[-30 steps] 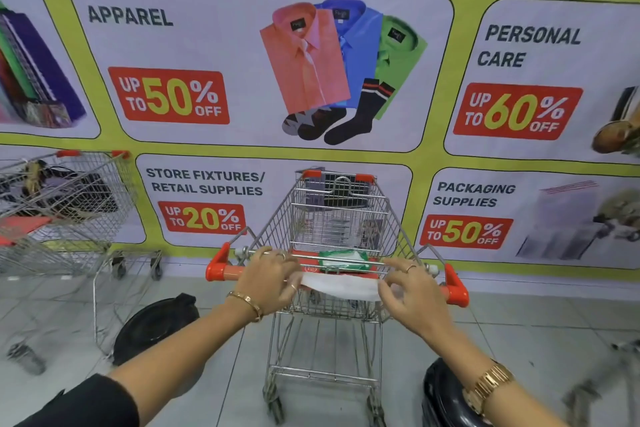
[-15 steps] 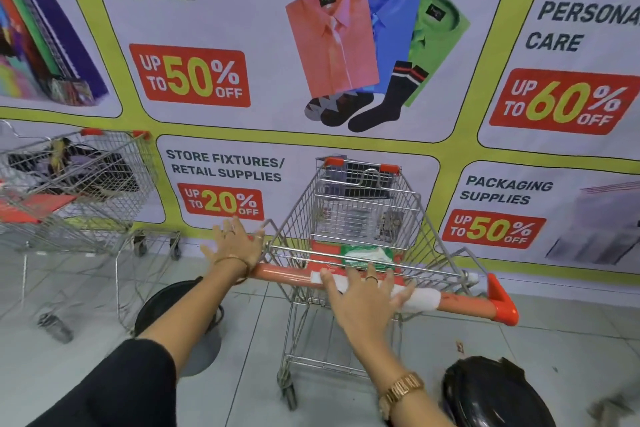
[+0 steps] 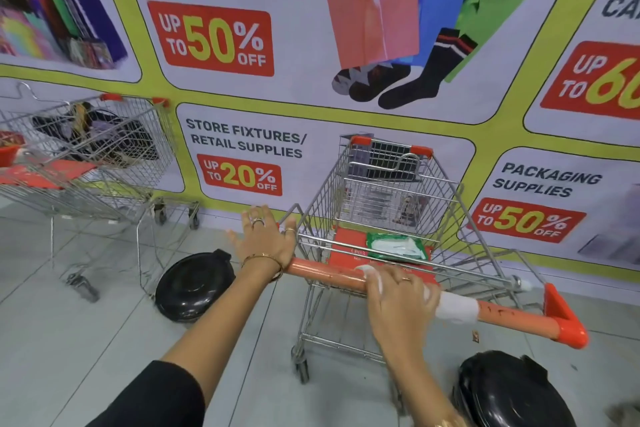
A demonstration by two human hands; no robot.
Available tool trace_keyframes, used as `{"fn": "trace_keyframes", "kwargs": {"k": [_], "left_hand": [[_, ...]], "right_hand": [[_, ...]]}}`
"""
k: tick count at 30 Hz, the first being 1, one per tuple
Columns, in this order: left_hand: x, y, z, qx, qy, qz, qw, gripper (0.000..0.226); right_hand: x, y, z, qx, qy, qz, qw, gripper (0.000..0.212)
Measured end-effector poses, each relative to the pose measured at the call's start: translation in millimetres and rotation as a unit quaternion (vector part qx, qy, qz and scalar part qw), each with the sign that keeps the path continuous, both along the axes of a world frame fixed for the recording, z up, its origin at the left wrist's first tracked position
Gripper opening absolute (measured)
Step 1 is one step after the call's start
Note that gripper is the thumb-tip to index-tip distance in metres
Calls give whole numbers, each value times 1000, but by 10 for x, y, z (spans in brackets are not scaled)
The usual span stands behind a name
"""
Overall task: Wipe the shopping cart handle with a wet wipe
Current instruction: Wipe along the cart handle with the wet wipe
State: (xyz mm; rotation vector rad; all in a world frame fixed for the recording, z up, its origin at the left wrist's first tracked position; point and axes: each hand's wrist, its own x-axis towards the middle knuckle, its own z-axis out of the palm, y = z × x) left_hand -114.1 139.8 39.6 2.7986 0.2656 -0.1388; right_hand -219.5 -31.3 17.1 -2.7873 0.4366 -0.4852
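Note:
A wire shopping cart (image 3: 388, 194) stands in front of me with an orange handle (image 3: 512, 317) running from left to lower right. A white wet wipe (image 3: 455, 308) is wrapped over the handle's middle. My right hand (image 3: 398, 298) presses down on the wipe and handle; the wipe sticks out on both sides of it. My left hand (image 3: 265, 239) rests with its wrist at the handle's left end, fingers spread and holding nothing. A green pack of wipes (image 3: 394, 246) lies on the cart's red child seat.
Two black round bins sit on the tiled floor, one (image 3: 194, 284) left of the cart and one (image 3: 512, 392) at lower right. A second wire cart (image 3: 90, 149) with dark items stands at the left. A sale poster wall (image 3: 346, 45) is just behind the carts.
My left hand let go of the handle and opened at its left end. My right hand spread over the wipe. The view has moved closer and turned, so the handle now slants.

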Motion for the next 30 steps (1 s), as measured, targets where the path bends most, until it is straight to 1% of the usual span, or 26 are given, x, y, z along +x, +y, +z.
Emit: {"fn": "trace_keyframes", "kwargs": {"k": [3,5,7,9,11,15,16,20,22,23,24,26,28,30], "left_hand": [[2,7,-8,17,-6,-7,1000,70],[6,34,-6,24,-5,-7,1000,70],[19,56,-2,20,0,-4,1000,70],[10,56,7,12,6,-3,1000,70],[-7,26,9,8,3,-4,1000,69],[-41,-30,16,16,3,-12,1000,68],[-47,-37,17,21,4,-13,1000,68],[-51,-24,38,41,8,-15,999,68],[-43,-10,49,45,11,-15,999,68],[-37,-6,51,43,12,-15,999,68],[-35,-5,50,41,11,-16,999,68],[-35,-5,43,40,7,-20,999,69],[-35,-13,39,46,2,-25,999,69],[-38,-20,42,55,0,-26,998,68]], "right_hand": [[71,437,-34,-14,-34,79,996,37],[74,522,-80,-35,-40,125,991,37],[38,367,-136,-57,-27,148,987,42],[-57,161,-186,-65,-25,143,987,51],[-162,43,-177,-47,-36,123,991,52],[-121,255,-96,29,-55,82,995,52],[-60,350,-89,32,-56,76,995,54],[184,547,-50,-5,-41,85,996,57],[197,440,-26,-54,-29,104,993,66],[179,352,-21,-77,-31,108,991,66],[153,252,-26,-92,-39,107,989,62],[92,116,-42,-91,-59,83,991,48],[85,127,-43,-59,-71,67,993,35],[130,265,-43,-30,-77,78,993,28]]}}
